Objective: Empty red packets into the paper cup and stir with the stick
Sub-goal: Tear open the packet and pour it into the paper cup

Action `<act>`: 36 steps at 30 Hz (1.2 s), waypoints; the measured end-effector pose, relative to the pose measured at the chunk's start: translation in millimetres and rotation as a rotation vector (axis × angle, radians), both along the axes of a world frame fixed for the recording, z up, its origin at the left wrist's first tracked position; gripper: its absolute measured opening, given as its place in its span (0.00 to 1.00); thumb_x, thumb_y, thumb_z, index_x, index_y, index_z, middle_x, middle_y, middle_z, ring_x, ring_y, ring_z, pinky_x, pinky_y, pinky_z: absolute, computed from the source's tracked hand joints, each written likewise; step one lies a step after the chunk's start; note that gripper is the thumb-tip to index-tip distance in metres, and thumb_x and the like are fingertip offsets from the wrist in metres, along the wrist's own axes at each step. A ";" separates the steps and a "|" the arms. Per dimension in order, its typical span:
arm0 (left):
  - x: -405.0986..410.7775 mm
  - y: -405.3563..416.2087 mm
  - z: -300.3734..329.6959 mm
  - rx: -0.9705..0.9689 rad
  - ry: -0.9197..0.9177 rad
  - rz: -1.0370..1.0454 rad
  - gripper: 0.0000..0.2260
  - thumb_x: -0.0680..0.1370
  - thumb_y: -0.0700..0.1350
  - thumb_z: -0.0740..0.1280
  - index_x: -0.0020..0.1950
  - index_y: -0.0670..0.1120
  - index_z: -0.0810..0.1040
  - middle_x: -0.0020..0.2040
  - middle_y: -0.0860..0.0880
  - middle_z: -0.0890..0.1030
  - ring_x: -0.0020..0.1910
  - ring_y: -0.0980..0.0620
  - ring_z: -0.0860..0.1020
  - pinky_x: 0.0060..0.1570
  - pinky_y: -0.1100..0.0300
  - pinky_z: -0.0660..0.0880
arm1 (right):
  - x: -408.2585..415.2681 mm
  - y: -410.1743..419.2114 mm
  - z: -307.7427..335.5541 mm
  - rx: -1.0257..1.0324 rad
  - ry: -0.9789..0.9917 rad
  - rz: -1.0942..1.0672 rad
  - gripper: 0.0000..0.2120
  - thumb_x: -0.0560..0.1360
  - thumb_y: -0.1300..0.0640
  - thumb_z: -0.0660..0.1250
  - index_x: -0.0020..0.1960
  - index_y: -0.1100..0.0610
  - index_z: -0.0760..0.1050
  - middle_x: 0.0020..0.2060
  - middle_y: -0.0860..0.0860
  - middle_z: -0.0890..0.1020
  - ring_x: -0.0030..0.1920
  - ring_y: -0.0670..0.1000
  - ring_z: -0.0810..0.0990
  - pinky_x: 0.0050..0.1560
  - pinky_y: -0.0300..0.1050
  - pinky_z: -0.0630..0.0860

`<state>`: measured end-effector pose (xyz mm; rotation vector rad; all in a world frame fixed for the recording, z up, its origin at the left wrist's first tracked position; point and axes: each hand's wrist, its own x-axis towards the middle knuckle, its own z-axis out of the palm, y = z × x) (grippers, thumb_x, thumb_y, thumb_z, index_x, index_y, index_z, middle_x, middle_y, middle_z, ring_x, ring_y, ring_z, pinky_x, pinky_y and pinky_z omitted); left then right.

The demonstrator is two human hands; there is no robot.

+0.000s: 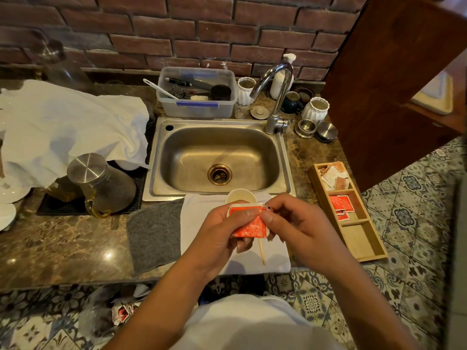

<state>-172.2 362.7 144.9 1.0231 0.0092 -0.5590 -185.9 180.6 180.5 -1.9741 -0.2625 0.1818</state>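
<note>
Marble counter [63, 238] with steel sink [217, 157] below a brick wall [202, 29]

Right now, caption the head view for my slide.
Both hands, left hand and right hand, pinch a red packet above the paper cup, the stick lying below.

A single wide-angle view came from a camera worn on the person's head, looking forward and steeply down. It sat close above the hands, which met near the frame's centre over the front edge of the table [75, 248]. The sink [217, 157] lay straight ahead, the brick wall [202, 29] filled the top, and the tiled floor [417, 223] curved along the bottom and right.
</note>
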 end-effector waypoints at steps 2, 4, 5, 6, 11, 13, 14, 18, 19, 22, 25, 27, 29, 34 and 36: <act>0.2 0.0 -0.5 0.044 -0.039 0.006 0.14 0.74 0.48 0.71 0.49 0.37 0.80 0.27 0.48 0.76 0.23 0.55 0.70 0.26 0.62 0.65 | -0.1 -0.6 1.5 -0.042 -0.009 0.009 0.12 0.80 0.45 0.65 0.50 0.53 0.80 0.38 0.49 0.83 0.40 0.52 0.83 0.41 0.51 0.80; 1.1 0.6 -0.2 0.095 -0.081 0.002 0.14 0.73 0.50 0.71 0.48 0.40 0.83 0.32 0.45 0.77 0.26 0.53 0.71 0.26 0.62 0.67 | -0.6 -3.0 3.4 -0.051 0.006 0.025 0.13 0.80 0.44 0.64 0.50 0.53 0.80 0.39 0.49 0.84 0.41 0.53 0.84 0.42 0.54 0.81; 1.4 1.3 0.0 0.107 -0.090 -0.002 0.12 0.73 0.50 0.71 0.46 0.42 0.83 0.33 0.44 0.78 0.27 0.53 0.72 0.26 0.62 0.67 | -1.1 -4.4 4.3 -0.044 0.015 0.035 0.13 0.79 0.44 0.64 0.51 0.53 0.80 0.39 0.49 0.84 0.41 0.52 0.84 0.42 0.52 0.81; 1.8 2.1 0.0 0.109 -0.094 -0.008 0.11 0.72 0.51 0.71 0.45 0.43 0.83 0.33 0.44 0.78 0.27 0.52 0.72 0.26 0.62 0.67 | -1.9 -5.1 5.1 -0.036 0.022 0.046 0.13 0.79 0.45 0.65 0.51 0.53 0.80 0.40 0.49 0.84 0.42 0.52 0.84 0.42 0.47 0.80; 2.6 4.6 0.7 0.109 -0.117 -0.044 0.10 0.73 0.51 0.71 0.45 0.44 0.83 0.34 0.45 0.78 0.29 0.52 0.73 0.27 0.61 0.68 | -2.9 -5.0 4.4 -0.071 0.007 0.048 0.07 0.80 0.51 0.66 0.50 0.53 0.79 0.38 0.46 0.84 0.41 0.49 0.84 0.41 0.38 0.77; 3.0 5.3 1.1 0.122 -0.126 -0.038 0.11 0.73 0.50 0.72 0.45 0.42 0.82 0.34 0.44 0.77 0.29 0.51 0.72 0.27 0.61 0.68 | -2.7 -5.1 3.9 -0.085 0.003 0.040 0.08 0.80 0.49 0.67 0.49 0.53 0.79 0.38 0.45 0.84 0.41 0.50 0.84 0.40 0.38 0.77; 3.2 5.8 0.8 0.138 -0.127 -0.028 0.13 0.72 0.51 0.72 0.46 0.40 0.82 0.34 0.43 0.77 0.29 0.51 0.72 0.27 0.60 0.68 | -2.7 -5.2 3.8 -0.088 0.003 0.043 0.09 0.80 0.48 0.67 0.49 0.53 0.80 0.38 0.46 0.84 0.41 0.49 0.84 0.40 0.38 0.77; 2.4 5.7 -0.9 0.183 -0.138 0.008 0.16 0.72 0.51 0.71 0.46 0.38 0.81 0.34 0.42 0.77 0.29 0.50 0.73 0.27 0.60 0.68 | -1.8 -4.2 1.6 -0.091 -0.042 0.061 0.12 0.80 0.47 0.65 0.51 0.54 0.80 0.39 0.46 0.84 0.42 0.49 0.84 0.41 0.36 0.77; 1.9 5.4 -0.5 0.180 -0.139 0.012 0.14 0.73 0.51 0.71 0.45 0.40 0.82 0.34 0.43 0.77 0.29 0.50 0.73 0.27 0.60 0.68 | -1.2 -3.2 0.2 -0.087 -0.064 0.057 0.12 0.80 0.48 0.65 0.51 0.56 0.81 0.40 0.46 0.84 0.42 0.49 0.84 0.41 0.37 0.77; 0.5 3.0 0.6 0.137 -0.117 0.027 0.06 0.76 0.46 0.70 0.42 0.46 0.84 0.32 0.47 0.78 0.27 0.53 0.71 0.27 0.61 0.67 | 0.1 0.0 -5.5 -0.102 -0.134 0.033 0.10 0.81 0.51 0.65 0.51 0.57 0.81 0.40 0.47 0.83 0.42 0.50 0.83 0.41 0.39 0.77; -1.2 -0.6 0.5 0.073 -0.053 0.071 0.07 0.76 0.43 0.68 0.41 0.48 0.85 0.30 0.48 0.78 0.24 0.55 0.70 0.26 0.62 0.65 | -0.2 3.7 -9.3 -0.125 -0.199 -0.008 0.08 0.81 0.54 0.67 0.49 0.57 0.81 0.39 0.45 0.82 0.41 0.49 0.81 0.41 0.36 0.74; -2.5 -3.3 -0.1 0.054 -0.016 0.114 0.05 0.74 0.44 0.69 0.41 0.46 0.84 0.30 0.48 0.77 0.24 0.55 0.69 0.25 0.62 0.65 | -0.7 6.5 -10.6 -0.158 -0.247 -0.033 0.07 0.81 0.55 0.67 0.49 0.58 0.81 0.39 0.45 0.82 0.41 0.47 0.81 0.41 0.34 0.73; -3.2 -5.8 -1.7 0.050 0.018 0.150 0.04 0.73 0.45 0.71 0.41 0.46 0.84 0.30 0.46 0.75 0.24 0.55 0.69 0.26 0.62 0.65 | -1.0 9.3 -12.3 -0.208 -0.305 -0.059 0.07 0.81 0.56 0.67 0.49 0.57 0.81 0.40 0.44 0.81 0.41 0.45 0.79 0.42 0.32 0.72; -3.0 -9.5 -3.3 0.020 0.099 0.183 0.07 0.74 0.45 0.69 0.43 0.41 0.77 0.24 0.47 0.70 0.22 0.54 0.66 0.27 0.60 0.62 | -3.2 13.4 -19.6 -0.309 -0.451 -0.132 0.08 0.81 0.54 0.65 0.51 0.57 0.81 0.42 0.46 0.81 0.42 0.42 0.76 0.43 0.33 0.71; -2.6 -9.8 -2.5 0.023 0.102 0.176 0.07 0.76 0.44 0.69 0.41 0.43 0.78 0.24 0.47 0.70 0.23 0.54 0.66 0.28 0.59 0.62 | -4.6 14.3 -22.3 -0.328 -0.504 -0.159 0.09 0.81 0.53 0.65 0.52 0.57 0.81 0.42 0.48 0.82 0.42 0.44 0.77 0.42 0.36 0.73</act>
